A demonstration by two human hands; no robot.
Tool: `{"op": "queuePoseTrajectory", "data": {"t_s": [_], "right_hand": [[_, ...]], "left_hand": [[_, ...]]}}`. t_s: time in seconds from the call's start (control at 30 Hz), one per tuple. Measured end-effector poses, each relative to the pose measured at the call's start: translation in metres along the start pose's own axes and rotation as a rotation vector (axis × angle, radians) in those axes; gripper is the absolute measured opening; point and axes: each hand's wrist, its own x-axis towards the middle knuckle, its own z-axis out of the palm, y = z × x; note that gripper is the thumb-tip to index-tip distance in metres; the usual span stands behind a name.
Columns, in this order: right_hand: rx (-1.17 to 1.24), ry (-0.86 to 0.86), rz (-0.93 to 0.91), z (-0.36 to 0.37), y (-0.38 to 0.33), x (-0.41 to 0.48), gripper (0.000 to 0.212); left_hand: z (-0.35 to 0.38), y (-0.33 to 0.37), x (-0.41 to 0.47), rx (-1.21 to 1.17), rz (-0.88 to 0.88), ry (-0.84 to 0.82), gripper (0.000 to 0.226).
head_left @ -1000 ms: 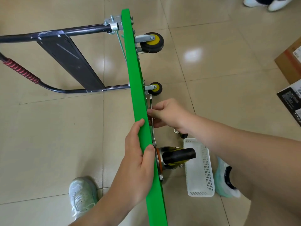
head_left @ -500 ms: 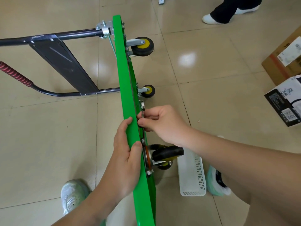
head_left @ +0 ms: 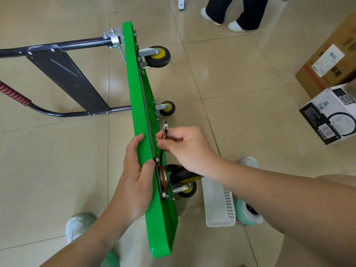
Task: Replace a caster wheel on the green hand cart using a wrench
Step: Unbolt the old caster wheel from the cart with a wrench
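Observation:
The green hand cart (head_left: 134, 97) stands on its side on the tiled floor, its underside facing right. My left hand (head_left: 137, 176) grips the cart's upper edge. My right hand (head_left: 189, 149) pinches a silver wrench (head_left: 165, 129), whose lower end runs down to a bolt at the mounting plate of the near caster wheel (head_left: 183, 179), black with a yellow hub. Two smaller yellow-hubbed casters sit farther along: the middle caster (head_left: 167, 108) and the far caster (head_left: 158, 56).
The cart's black handle (head_left: 63, 78) with a red grip lies on the floor to the left. A white plastic basket (head_left: 219, 207) lies under my right forearm. Cardboard boxes (head_left: 331, 60) and a white box (head_left: 329, 114) stand at right. Another person's legs (head_left: 237, 12) are at the top.
The view has shifted and the cart's underside shows more. My right hand has swung the wrench's free end a little away from the cart. My left hand keeps its grip.

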Motion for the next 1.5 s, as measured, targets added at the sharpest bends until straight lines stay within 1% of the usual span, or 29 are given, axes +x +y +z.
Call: {"op": "queuePoseTrajectory", "data": {"t_s": [0.17, 0.27, 0.4, 0.53, 0.7, 0.83, 0.9, 0.93, 1.1, 1.23, 1.3, 1.5], "right_hand": [[-0.068, 0.066, -0.047, -0.011, -0.021, 0.023, 0.023], [-0.081, 0.076, 0.021, -0.013, -0.023, 0.039, 0.019], [-0.104, 0.044, 0.133, -0.012, -0.016, 0.057, 0.010], [-0.115, 0.012, 0.227, -0.012, -0.006, 0.070, 0.014], [-0.149, -0.038, 0.336, -0.006, 0.007, 0.081, 0.028], [-0.121, -0.059, 0.462, -0.003, 0.017, 0.082, 0.031], [-0.105, -0.057, 0.483, -0.001, 0.020, 0.081, 0.035], [-0.099, -0.058, 0.481, 0.000, 0.020, 0.081, 0.036], [-0.108, -0.070, 0.396, 0.002, 0.014, 0.076, 0.024], [-0.128, -0.034, 0.284, 0.000, 0.009, 0.059, 0.015], [-0.115, -0.045, 0.218, -0.002, 0.006, 0.047, 0.010], [-0.106, -0.134, 0.066, -0.001, 0.000, 0.004, 0.024]], "left_hand": [[-0.001, -0.002, 0.000, 0.032, -0.013, -0.015, 0.061], [-0.001, -0.002, 0.001, 0.032, -0.016, -0.022, 0.060], [-0.002, -0.003, 0.002, 0.043, -0.011, -0.028, 0.060], [-0.002, -0.002, 0.001, 0.033, -0.022, -0.032, 0.060], [-0.005, 0.000, 0.000, 0.034, -0.032, -0.051, 0.059], [-0.006, 0.000, 0.000, 0.039, -0.032, -0.056, 0.059], [-0.006, 0.000, 0.000, 0.040, -0.040, -0.062, 0.060], [-0.006, 0.000, 0.000, 0.043, -0.044, -0.066, 0.060], [-0.006, 0.000, 0.000, 0.036, -0.041, -0.068, 0.063], [-0.005, 0.003, 0.000, 0.034, -0.030, -0.056, 0.060], [-0.004, 0.004, 0.000, 0.029, -0.024, -0.044, 0.059], [-0.002, 0.000, 0.001, 0.047, -0.010, -0.015, 0.061]]}}
